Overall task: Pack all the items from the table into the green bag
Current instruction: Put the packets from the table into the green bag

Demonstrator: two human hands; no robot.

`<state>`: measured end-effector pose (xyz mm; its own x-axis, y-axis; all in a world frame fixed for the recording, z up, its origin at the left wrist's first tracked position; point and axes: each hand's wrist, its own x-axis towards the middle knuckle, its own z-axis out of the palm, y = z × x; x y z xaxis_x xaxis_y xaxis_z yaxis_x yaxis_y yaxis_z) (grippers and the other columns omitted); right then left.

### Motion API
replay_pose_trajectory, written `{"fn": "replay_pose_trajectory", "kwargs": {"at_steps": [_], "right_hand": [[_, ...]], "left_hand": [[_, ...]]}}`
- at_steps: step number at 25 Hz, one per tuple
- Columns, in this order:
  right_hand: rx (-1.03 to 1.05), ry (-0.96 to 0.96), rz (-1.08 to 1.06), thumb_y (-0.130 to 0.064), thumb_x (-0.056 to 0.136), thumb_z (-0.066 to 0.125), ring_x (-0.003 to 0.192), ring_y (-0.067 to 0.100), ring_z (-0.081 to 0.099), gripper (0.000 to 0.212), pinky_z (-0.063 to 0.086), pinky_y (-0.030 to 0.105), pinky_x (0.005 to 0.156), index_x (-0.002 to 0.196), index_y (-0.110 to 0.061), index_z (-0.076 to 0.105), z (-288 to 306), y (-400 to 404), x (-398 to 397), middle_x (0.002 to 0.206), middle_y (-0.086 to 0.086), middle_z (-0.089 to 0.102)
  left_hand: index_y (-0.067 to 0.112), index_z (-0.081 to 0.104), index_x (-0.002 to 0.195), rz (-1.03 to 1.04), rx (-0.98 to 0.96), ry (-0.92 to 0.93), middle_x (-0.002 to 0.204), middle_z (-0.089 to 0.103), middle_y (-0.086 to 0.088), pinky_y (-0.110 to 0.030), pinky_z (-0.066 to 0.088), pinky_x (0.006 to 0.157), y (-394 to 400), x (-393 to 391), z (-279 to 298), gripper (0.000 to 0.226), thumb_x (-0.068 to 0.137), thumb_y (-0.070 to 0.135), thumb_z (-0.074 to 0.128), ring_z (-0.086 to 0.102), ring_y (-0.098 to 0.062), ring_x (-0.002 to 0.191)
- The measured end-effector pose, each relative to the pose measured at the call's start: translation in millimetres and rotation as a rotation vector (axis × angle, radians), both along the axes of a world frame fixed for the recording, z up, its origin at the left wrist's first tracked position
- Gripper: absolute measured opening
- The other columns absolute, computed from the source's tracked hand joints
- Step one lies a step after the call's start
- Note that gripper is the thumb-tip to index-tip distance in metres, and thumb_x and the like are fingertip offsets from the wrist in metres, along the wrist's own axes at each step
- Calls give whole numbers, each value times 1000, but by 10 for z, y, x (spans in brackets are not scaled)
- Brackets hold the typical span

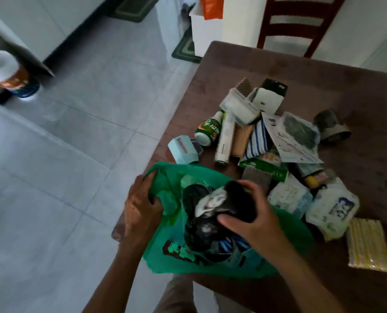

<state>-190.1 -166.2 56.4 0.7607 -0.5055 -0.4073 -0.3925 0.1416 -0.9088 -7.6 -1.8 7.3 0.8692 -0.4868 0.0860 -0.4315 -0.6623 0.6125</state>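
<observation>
Currently, one thin green plastic bag (165,251) with dark print lies at the 6 o'clock edge of the brown table (323,73), its mouth facing up and toward 12 o'clock. The left hand (140,206) grips the bag's rim at the 9 o'clock side, fingers curled around bunched plastic, holding the mouth open. The right hand (246,213) holds one dark rounded item (240,199) over the mouth, fingers and thumb wrapped around it; its exact type cannot be told. Crumpled black wrapping (201,224) already sits inside the bag.

Beyond the bag, from 12 to 3 o'clock, lies one loose pile of unpacked items:
- one green-labelled bottle (207,132), long axis running 1 to 7 o'clock;
- one white tube (225,141), roughly parallel to the bottle and just beside it;
- one pale blue box (182,151) at the pile's 9 o'clock edge;
- one blue-and-white striped cloth (259,138);
- one clear lidded container (240,109);
- one roll of tape (331,126) at 2 o'clock;
- two white soft packs (332,206) touching the bag's 3 o'clock side;
- one yellow striped pack (368,245) apart at 4 o'clock.

One dark wooden chair (296,21) stands at 12 o'clock behind the table.
</observation>
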Motion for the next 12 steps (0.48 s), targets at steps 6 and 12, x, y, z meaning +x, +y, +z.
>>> {"fn": "replay_pose_trajectory", "kwargs": {"at_steps": [6, 12], "right_hand": [[-426, 209, 188, -32, 83, 67, 119, 20, 54, 45, 44, 31, 99, 124, -21, 57, -792, 541, 1065, 128, 2, 61], [-823, 282, 765, -25, 89, 55, 137, 33, 33, 37, 36, 43, 109, 125, -20, 61, -1142, 525, 811, 160, 8, 21]], "left_hand": [[17, 49, 131, -62, -15, -34, 127, 56, -5, -40, 57, 77, 228, 128, -4, 68, 67, -6, 49, 59, -24, 102], [21, 48, 134, -88, 127, 52, 131, 56, -9, -39, 55, 78, 262, 114, -64, 62, 75, 4, 51, 60, -24, 99]]}}
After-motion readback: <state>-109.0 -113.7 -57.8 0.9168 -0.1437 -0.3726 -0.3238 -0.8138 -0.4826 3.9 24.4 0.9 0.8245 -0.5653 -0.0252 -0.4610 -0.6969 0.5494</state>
